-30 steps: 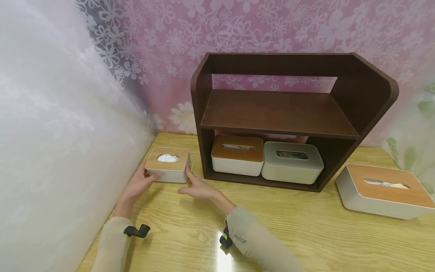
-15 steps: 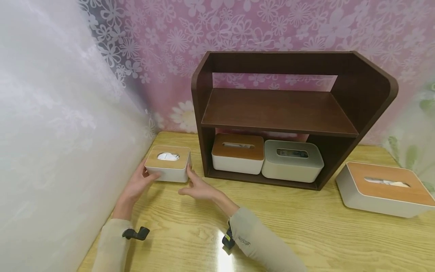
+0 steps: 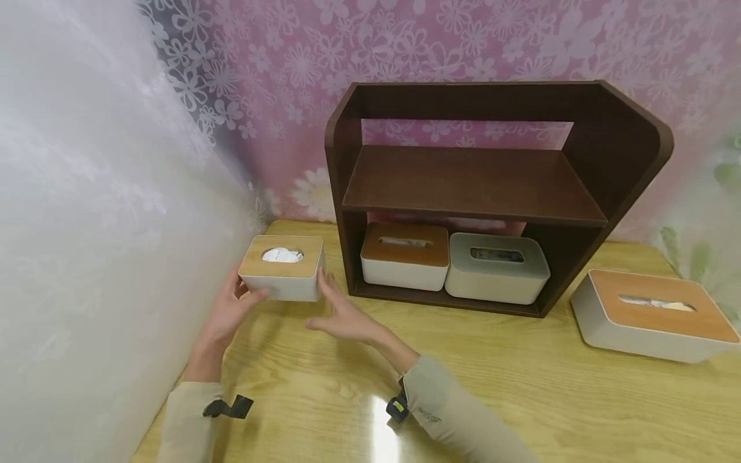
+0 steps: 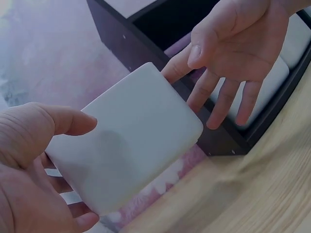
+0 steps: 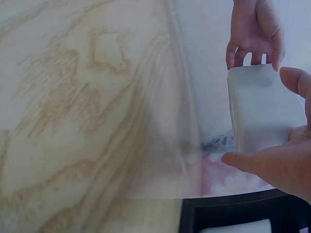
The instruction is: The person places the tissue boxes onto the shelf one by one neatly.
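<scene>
In the head view a small white tissue box [image 3: 282, 269] with a light wood lid and white tissue in its slot is held just above the table, left of the shelf. My left hand [image 3: 222, 315] grips its left end, thumb on the front face and the other fingers behind, as the left wrist view also shows. With fingers extended, my right hand [image 3: 347, 318] touches the box's right end; its thumb stands away from the box. The right wrist view has the box's smooth white wall [image 5: 262, 107] between both hands.
A dark brown shelf [image 3: 475, 183] stands at the back. On its lower level sit a brown-lidded tissue box [image 3: 405, 273] and a grey-green one [image 3: 498, 286]. A larger orange-lidded tissue box [image 3: 654, 337] is at the right. White sheeting [image 3: 116, 225] borders the table on the left.
Both hands have stayed at the small tissue box, which has risen off the table and shifted slightly left. More of the right palm has come away from it. The head view has tilted a little.
</scene>
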`<state>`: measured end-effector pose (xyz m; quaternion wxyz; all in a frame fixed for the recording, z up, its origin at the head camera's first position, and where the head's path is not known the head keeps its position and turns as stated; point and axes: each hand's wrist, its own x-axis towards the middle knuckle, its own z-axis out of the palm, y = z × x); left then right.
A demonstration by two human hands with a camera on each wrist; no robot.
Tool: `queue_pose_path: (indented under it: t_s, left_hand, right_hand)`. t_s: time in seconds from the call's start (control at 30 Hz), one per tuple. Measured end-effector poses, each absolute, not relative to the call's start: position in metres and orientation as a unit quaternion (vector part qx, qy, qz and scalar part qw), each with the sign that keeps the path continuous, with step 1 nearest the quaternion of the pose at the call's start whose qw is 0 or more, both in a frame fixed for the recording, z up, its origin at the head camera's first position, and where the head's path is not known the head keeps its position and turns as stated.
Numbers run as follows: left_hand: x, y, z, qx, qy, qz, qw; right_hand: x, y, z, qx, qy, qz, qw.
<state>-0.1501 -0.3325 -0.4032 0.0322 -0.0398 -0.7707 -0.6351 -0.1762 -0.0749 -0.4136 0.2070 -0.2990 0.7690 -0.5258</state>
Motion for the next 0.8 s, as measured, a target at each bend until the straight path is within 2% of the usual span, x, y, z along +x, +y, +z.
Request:
queue_pose_path:
  t_s: [0.5,0.8]
  left_hand:
    - [-0.121,-0.313,-0.365,-0.075,-0.741,-0.658,0.107]
    - [-0.104,-0.299,-0.341,-0.1,-0.734,-0.659,0.132]
  right_hand:
    - [-0.152,-0.063,-0.38,-0.346,0.753,-0.542,0.142]
    - [-0.134,-0.049,-0.358,-0.353,0.75,-0.55,0.105]
